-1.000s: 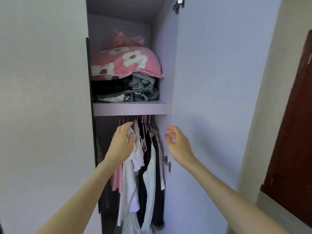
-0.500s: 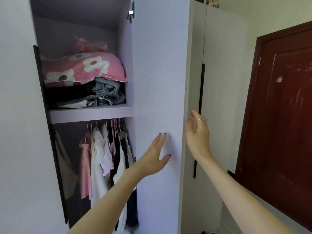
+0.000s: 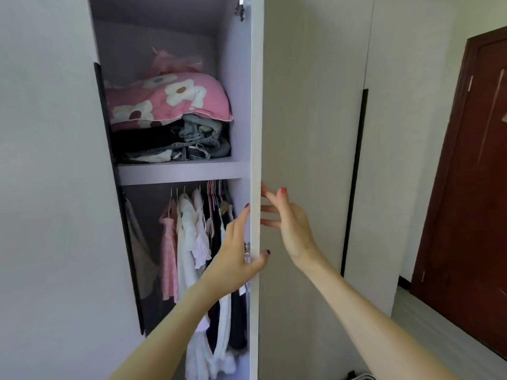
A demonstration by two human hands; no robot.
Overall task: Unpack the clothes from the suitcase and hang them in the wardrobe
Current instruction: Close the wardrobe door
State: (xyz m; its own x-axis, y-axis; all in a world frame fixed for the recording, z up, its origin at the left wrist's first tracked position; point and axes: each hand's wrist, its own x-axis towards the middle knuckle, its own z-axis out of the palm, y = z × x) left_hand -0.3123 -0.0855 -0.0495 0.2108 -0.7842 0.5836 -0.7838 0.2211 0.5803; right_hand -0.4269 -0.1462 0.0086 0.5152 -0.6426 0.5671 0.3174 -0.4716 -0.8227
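Door edge (image 3: 254, 160) seen nearly end-on, long axis vertical, running 12 to 6 o'clock through frame centre. This is the wardrobe door (image 3: 307, 160), swung part open; its outer face lies at 3 o'clock of the edge, the open compartment at 9 o'clock.

L hand (image 3: 236, 250): fingers straight, pointing to 12, lying on the inner side of the edge; thumb hooked round the edge at 5 o'clock of the palm. So L holds the edge itself, loosely. Nearer of the two hands to the edge.

R hand (image 3: 288, 223): spread wide, holds nothing. Fingertips point to 9–10 o'clock and touch or nearly touch the outer face just beside the edge; cannot tell which.

Hanging clothes (image 3: 192, 242) on the rail, at 9 o'clock of L hand, below the shelf (image 3: 181, 171). Folded stack w/ pink floral bedding (image 3: 170, 100) above, at 11 o'clock.

Suitcase: not identifiable in view. Dark object at bottom edge, approx 5 o'clock, too cropped to name.

Judgement: hands bracket the edge L/R, so next move prob. swings door about its vertical hinge line. Direction not determinable.
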